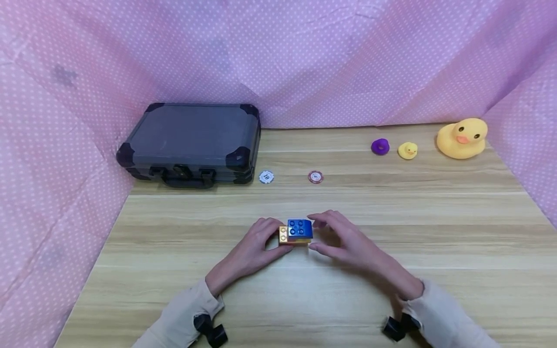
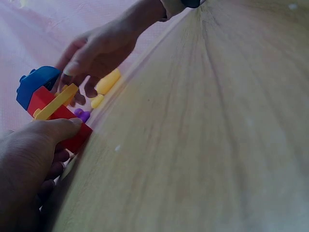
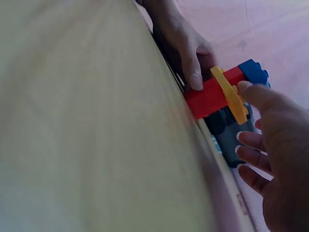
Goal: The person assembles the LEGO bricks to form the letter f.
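A small stack of toy building bricks stands on the table in front of me. Its top is a blue brick (image 1: 300,229) with a curved side. Beneath come a red brick (image 2: 41,98), a long yellow plate (image 3: 229,95) that juts out sideways, and more red (image 3: 206,100) at the base. My left hand (image 1: 254,244) grips the red base between thumb and fingers. At the stack's right side is my right hand (image 1: 350,244), thumb and fingers spread and loosely bent, holding nothing. Whether its thumb touches the bricks I cannot tell.
A grey case (image 1: 191,135) with black corners stands at the back left. Beside it lie a white chip (image 1: 266,177) and a red chip (image 1: 315,177). A purple duck (image 1: 380,147), a small yellow duck (image 1: 407,151) and a large yellow duck (image 1: 462,139) sit at the back right.
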The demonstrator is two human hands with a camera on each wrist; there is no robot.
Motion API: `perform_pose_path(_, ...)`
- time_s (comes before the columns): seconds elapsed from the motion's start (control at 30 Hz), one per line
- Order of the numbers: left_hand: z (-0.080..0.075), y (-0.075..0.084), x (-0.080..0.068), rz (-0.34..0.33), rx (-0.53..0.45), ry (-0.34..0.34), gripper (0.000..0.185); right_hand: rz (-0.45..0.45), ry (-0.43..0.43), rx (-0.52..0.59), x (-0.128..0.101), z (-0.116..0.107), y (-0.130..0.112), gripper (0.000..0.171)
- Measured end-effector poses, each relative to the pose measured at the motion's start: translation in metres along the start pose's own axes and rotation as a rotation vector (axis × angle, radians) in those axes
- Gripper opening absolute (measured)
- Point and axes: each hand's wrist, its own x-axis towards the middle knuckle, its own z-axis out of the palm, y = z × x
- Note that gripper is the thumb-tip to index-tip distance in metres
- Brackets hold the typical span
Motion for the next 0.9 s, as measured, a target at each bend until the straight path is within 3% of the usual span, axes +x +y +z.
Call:
perform_pose_path(0.23, 0.002, -0.001, -0.001, 0.014, 0.002, 0.004, 0.038, -0.032, 0.019, 0.054, -0.001, 0.014, 0.008, 0.042)
perform_pose_path(0.4, 0.001, -0.001, -0.003, 0.017, -0.016, 0.003, 0.04, -0.024, 0.035, 0.049, -0.002, 0.017, 0.008, 0.04)
perform_pose_path(0.67, -0.007, 0.001, -0.008, -0.046, -0.149, 0.007, 0.052, -0.023, 0.043, 0.048, 0.0, 0.016, 0.007, 0.038)
perform_pose_path(0.9, -0.014, 0.003, -0.008, -0.106, -0.208, 0.016, 0.046, -0.028, 0.06, 0.048, 0.002, 0.015, 0.007, 0.037)
